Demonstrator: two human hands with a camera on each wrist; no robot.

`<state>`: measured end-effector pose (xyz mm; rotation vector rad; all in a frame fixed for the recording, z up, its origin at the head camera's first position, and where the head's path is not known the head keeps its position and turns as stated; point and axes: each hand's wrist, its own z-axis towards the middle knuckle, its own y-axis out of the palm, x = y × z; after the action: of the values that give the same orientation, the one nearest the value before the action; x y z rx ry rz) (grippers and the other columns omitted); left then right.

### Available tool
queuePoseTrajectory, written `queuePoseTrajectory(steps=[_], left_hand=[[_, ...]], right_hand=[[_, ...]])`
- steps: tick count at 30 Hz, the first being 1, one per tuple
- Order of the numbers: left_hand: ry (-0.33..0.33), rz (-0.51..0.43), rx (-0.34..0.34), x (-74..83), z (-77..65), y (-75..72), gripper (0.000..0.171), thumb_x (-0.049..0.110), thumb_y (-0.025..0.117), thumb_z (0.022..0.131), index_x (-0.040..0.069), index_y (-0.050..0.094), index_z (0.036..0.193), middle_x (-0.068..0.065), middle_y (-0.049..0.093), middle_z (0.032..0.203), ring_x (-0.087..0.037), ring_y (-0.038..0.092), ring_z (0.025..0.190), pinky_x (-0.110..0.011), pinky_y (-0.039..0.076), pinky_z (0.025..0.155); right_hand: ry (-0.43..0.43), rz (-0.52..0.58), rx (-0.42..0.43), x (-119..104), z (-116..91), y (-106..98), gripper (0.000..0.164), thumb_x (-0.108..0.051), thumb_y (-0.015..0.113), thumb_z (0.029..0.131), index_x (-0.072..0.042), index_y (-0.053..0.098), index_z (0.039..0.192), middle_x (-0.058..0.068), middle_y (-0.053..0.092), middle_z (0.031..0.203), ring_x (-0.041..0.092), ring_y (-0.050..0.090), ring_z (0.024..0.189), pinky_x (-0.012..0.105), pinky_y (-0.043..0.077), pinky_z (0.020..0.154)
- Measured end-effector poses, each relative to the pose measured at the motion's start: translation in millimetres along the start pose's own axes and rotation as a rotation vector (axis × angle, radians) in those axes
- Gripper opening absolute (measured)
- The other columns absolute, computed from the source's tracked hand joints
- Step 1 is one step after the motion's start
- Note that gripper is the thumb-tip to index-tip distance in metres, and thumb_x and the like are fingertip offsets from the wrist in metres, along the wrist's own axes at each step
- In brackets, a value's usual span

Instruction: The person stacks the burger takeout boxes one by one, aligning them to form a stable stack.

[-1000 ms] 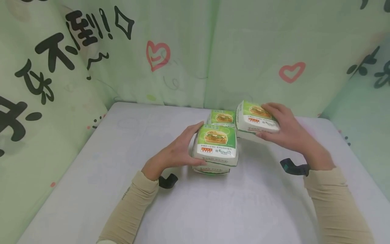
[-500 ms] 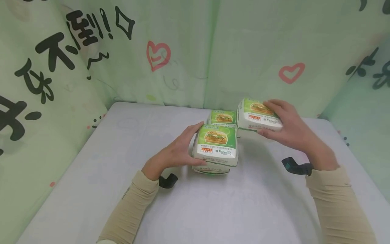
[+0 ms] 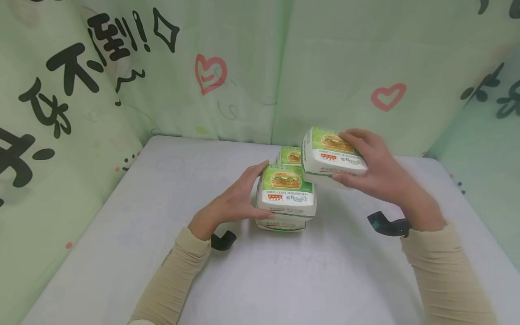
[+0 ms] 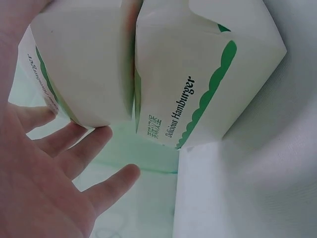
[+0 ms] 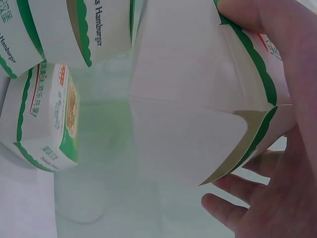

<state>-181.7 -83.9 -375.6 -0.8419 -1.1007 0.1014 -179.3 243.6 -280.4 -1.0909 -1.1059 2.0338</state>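
Observation:
My right hand (image 3: 382,169) holds a white and green hamburger box (image 3: 335,155) up in the air, thumb at its front and fingers over its far side. In the right wrist view the plain underside of this raised hamburger box (image 5: 183,74) shows, slightly tilted. Two more boxes stand stacked in front of me; my left hand (image 3: 237,198) grips the upper box (image 3: 286,194) by its left side, thumb at the front corner. Beneath it sits the lower box (image 3: 284,225). Behind the stack a further hamburger box (image 5: 44,119) rests on the table, partly hidden in the head view.
A white-covered table (image 3: 227,284) spreads around the boxes. Green curtains (image 3: 325,58) with hearts and black writing hang close behind and at both sides. Dark wrist mounts (image 3: 387,225) stick out below each hand.
My right hand rises slightly to the right with its box, then swings left, so the box now overlaps the stack's back right corner in the head view. My left hand stays almost still.

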Motion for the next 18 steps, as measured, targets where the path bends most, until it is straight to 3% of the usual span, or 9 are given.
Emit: queuePoseTrajectory(steps=[18], left_hand=[[-0.010,-0.011,-0.019,3.7,-4.1,-5.9,0.126,0.044,0.089,0.069,0.024,0.005,0.160,0.001,0.019,0.160,-0.016,0.025,0.147,-0.048,0.030,0.119]], right_hand=[[-0.098,0.079,-0.045,-35,10,12,0.086,-0.027,0.082,0.078,-0.015,0.039,0.152,0.009,0.029,0.156,0.031,0.026,0.140,0.050,0.039,0.096]])
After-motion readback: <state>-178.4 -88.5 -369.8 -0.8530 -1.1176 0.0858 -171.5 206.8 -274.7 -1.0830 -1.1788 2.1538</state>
